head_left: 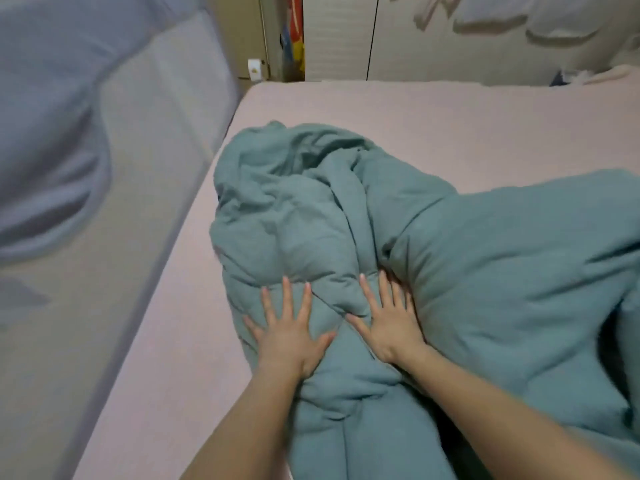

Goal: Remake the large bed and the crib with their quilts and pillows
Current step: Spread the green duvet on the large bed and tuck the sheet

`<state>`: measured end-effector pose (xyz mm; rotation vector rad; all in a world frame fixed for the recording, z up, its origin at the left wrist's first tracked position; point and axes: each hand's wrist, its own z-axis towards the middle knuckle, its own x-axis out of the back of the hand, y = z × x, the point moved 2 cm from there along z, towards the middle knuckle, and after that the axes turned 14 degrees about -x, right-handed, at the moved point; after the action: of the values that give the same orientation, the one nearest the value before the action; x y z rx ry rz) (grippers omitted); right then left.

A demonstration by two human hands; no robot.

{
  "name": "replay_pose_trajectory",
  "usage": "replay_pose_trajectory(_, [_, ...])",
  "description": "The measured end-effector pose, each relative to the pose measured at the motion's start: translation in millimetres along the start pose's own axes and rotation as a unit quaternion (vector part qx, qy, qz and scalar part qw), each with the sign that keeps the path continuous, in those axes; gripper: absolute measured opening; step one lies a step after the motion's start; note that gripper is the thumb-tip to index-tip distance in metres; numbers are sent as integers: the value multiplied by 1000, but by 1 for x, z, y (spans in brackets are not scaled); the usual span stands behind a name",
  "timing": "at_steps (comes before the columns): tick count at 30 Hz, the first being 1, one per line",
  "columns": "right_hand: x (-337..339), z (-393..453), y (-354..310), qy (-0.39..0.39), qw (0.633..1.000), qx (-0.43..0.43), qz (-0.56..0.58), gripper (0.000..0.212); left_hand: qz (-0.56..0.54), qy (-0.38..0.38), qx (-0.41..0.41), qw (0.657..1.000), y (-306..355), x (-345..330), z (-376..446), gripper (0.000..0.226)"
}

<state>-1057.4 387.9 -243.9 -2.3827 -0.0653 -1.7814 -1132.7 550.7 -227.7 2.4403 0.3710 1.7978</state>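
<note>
Step in hand: spreading the quilt [398, 258], which lies bunched on the bed [381, 109]. Left hand [289, 336] and right hand [389, 327] press flat on it, fingers splayed, gripping nothing. Next move likely requires grasping an edge and pulling it flat.

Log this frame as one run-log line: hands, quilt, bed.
left hand: open, flat on quilt | right hand: open, flat on quilt | quilt: teal, bunched, unspread | bed: pink sheet showing
</note>
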Motion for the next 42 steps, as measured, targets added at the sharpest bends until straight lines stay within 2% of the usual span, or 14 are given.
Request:
replay_pose_trajectory(6, [-5,29,-3,-1,999,-5,-33,73,8,-46,-12,999,-5,3,29,86])
replay_pose_trajectory(10, [8,-6,-6,-43,999,-20,-11,66,-150,106,-4,983,10,6,-35,82])
replay_pose_trajectory(13, [23,-106,2,-84,994,-17,70,63,-338,222,89,910,37,-8,-125,71])
replay_pose_trajectory(18, [47,-290,52,-99,993,23,57,72,-554,42,269,787,92,-53,-247,86])
replay_pose_trajectory(23, [52,-381,102,-120,992,27,-16,90,-713,-88,264,644,183,-50,-329,46])
replay_pose_trajectory(25, [54,-408,118,-124,992,24,-27,101,-711,-72,255,651,205,-58,-346,45])
replay_pose_trajectory(26, [59,-432,128,-130,991,22,-31,108,-711,-25,262,652,217,-54,-361,44])
replay_pose_trajectory(29, [73,-471,140,-98,992,19,-77,127,-627,105,278,720,214,-18,-366,43])
replay_pose_trajectory(31, [87,-495,137,-33,994,9,-107,126,-607,173,277,724,205,26,-370,45])
replay_pose_trajectory(33, [104,-502,130,47,995,-5,-86,99,-669,210,244,670,196,70,-380,41])
replay_pose_trajectory(36, [133,-491,114,-16,992,-30,119,36,-795,213,122,554,200,117,-423,15])
replay_pose_trajectory(37, [142,-487,105,-43,983,-27,178,28,-797,193,100,563,201,116,-442,9])
replay_pose_trajectory(40, [166,-487,62,-66,946,-9,317,24,-713,60,57,697,206,65,-498,34])
replay_pose_trajectory(42, [176,-494,26,-71,916,3,394,22,-693,-39,36,719,212,24,-531,63])
